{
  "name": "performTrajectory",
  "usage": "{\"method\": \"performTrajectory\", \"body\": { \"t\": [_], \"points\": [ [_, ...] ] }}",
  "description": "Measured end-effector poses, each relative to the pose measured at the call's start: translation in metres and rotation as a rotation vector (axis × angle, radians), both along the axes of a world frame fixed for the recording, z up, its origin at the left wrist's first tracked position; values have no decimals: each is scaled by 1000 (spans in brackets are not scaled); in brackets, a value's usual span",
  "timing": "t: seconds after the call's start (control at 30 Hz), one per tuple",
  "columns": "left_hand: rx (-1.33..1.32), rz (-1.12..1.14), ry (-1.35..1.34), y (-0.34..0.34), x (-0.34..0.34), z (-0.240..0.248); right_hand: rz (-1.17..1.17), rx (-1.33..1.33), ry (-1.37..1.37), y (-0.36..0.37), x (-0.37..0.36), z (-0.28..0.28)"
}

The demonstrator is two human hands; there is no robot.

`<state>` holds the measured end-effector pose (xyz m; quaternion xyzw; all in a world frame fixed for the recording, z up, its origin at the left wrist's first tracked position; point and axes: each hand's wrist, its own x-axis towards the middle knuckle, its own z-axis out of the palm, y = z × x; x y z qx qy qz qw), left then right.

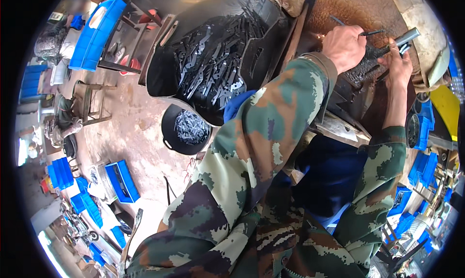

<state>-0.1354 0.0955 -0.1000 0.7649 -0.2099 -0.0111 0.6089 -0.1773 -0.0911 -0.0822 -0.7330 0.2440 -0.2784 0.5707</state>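
My left hand [344, 48] is closed around a thin dark metal strip [374, 32], whose ends stick out on both sides of the fist. To its right, my right hand [398, 67] is closed on a grey metal bar [408, 36] that slants up to the right. Small dark pieces [405, 48] show by the fingers of that hand; whether they are gripped too, I cannot tell. Both hands are over a brown, worn work surface [351, 9], above a dark, grimy patch [361, 75]. My palms are hidden.
Left of the work surface stands a large black tub [157, 77] of dark flat metal strips. Below it, a smaller black bucket [168, 133] holds short shiny pieces. Blue bins [99, 33] stand at left, near a wooden stool [92, 104]. A person [63, 113] is at far left.
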Motion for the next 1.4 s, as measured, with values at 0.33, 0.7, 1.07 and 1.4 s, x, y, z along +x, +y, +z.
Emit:
{"method": "performTrajectory", "body": {
  "t": [0.33, 0.7, 1.07, 1.4],
  "points": [
    [-86, -48, -13, 15, -2, 9, 9, -47, 57, 6, 4, 3],
    [255, -114, -203, 209, 62, 31, -14, -112, 156, -2, 5, 5],
    [858, 237, 133, 345, 63, -126, 3, -55, 57, 7, 1, 8],
    [849, 296, 170, 336, 69, -140, -23, -38, 77, 9, -1, 12]
  ]
}}
